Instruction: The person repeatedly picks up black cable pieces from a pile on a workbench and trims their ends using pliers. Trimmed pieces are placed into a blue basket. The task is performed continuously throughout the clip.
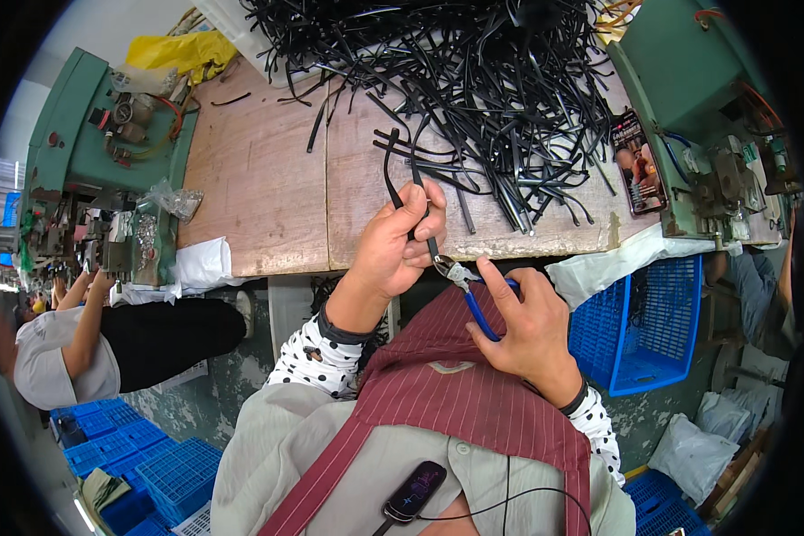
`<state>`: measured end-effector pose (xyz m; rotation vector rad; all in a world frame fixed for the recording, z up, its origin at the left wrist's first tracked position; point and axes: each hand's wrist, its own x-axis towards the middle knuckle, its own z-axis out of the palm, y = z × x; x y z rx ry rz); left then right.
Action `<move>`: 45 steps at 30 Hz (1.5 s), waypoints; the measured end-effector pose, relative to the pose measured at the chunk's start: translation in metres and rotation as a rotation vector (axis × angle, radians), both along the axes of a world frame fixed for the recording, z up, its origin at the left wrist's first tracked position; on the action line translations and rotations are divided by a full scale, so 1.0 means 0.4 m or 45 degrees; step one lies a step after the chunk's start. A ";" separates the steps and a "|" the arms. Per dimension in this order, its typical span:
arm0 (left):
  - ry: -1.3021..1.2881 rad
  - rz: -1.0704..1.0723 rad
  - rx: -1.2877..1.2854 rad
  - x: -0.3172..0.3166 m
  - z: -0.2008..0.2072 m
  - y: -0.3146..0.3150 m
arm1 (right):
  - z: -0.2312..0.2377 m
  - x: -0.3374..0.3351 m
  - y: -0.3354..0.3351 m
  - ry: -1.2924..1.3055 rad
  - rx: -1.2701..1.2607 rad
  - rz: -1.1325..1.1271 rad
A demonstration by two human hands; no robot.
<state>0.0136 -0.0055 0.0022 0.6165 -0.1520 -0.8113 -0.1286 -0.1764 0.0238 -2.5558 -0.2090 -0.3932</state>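
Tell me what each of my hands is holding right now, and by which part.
Your left hand pinches slim black strips partway along their length; your right hand holds the cutting pliers by their blue handles.

Slim black strips [432,245], two at least, curved toward far ends, pinched in left grip [397,234] above near edge of table [259,179]. Far ends splay slightly apart, pointing about twelve o'clock; short lower end of one pokes out past fingers toward five o'clock. Pliers [458,273] right at that end: silvery head, blue handles spread apart, nose toward eleven o'clock, one handle trailing to five, held in right grip [529,326]. Can't make out from here whether jaws bite strip.
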 end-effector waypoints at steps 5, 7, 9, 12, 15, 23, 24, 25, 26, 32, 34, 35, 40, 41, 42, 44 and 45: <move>0.028 -0.077 -0.043 0.009 -0.007 0.000 | 0.009 0.002 -0.001 0.054 -0.045 0.010; 0.065 -0.047 -0.097 0.009 -0.021 -0.004 | 0.010 0.003 -0.003 0.097 -0.030 0.032; 0.110 0.050 -0.186 -0.007 -0.047 -0.008 | 0.014 0.002 -0.007 0.154 -0.001 0.054; -0.125 0.514 -0.002 -0.050 -0.033 -0.032 | -0.019 0.005 -0.009 0.111 0.130 0.052; -0.453 0.853 0.083 -0.087 -0.033 -0.047 | -0.019 0.002 0.001 0.130 0.187 0.029; -1.020 1.154 0.264 -0.115 -0.056 -0.070 | -0.022 -0.008 0.020 0.324 0.553 0.045; -1.020 1.175 0.297 -0.117 -0.059 -0.073 | -0.024 -0.007 0.018 0.317 0.536 0.049; -1.019 1.193 0.330 -0.121 -0.060 -0.075 | -0.029 -0.008 0.015 0.310 0.521 0.049; -0.889 1.117 0.315 -0.122 -0.055 -0.070 | -0.034 -0.010 0.014 0.304 0.505 0.048; -0.348 0.860 0.254 -0.092 -0.031 -0.059 | -0.041 -0.012 0.014 0.477 0.562 -0.017; -0.385 0.858 0.286 -0.079 -0.043 -0.055 | -0.046 -0.013 0.014 0.473 0.603 -0.061; -0.563 0.893 0.432 -0.058 -0.065 -0.050 | -0.049 -0.013 0.015 0.467 0.623 -0.084; -1.681 0.788 1.373 0.064 -0.086 -0.060 | -0.058 -0.031 0.008 0.483 0.601 -0.087; -2.019 0.705 1.523 0.087 -0.080 -0.072 | -0.056 -0.034 0.008 0.486 0.576 -0.073; -2.065 0.640 1.585 0.110 -0.096 -0.084 | -0.057 -0.035 0.011 0.485 0.566 -0.068; -2.155 0.507 1.718 0.145 -0.121 -0.104 | -0.045 -0.033 0.015 0.484 0.547 -0.057; -2.196 0.506 1.733 0.153 -0.126 -0.101 | -0.039 -0.033 0.015 0.483 0.537 -0.049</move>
